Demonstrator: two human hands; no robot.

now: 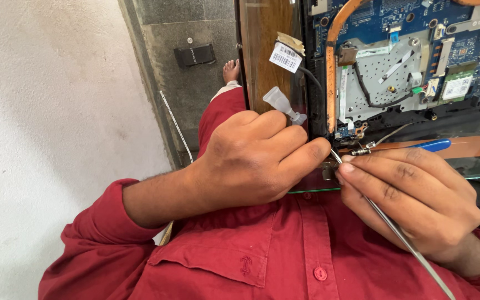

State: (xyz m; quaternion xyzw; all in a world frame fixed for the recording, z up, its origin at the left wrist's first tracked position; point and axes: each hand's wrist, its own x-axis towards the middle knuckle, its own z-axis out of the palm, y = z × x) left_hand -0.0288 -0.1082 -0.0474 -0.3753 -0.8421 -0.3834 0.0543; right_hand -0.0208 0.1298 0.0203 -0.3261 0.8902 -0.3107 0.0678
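Observation:
An opened laptop base (473,116) lies on the table with its blue circuit board (395,16) and a copper heat pipe (330,61) bare. My left hand (251,161) is curled at the laptop's near corner, fingertips closed on a small grey metal piece (327,171). My right hand (412,194) holds a long thin metal tool (401,236). The tool's tip meets the same corner, right beside my left index finger. A blue-handled tool (429,145) lies just beyond my right fingers.
A small clear plastic nozzle (281,103) and a white barcode label (285,55) sit on the wooden tabletop (265,33) above my left hand. A glass edge (473,166) runs past my right hand. Below are grey floor tiles, a bare foot (230,71) and a black object (194,54). A white wall (56,111) is at left.

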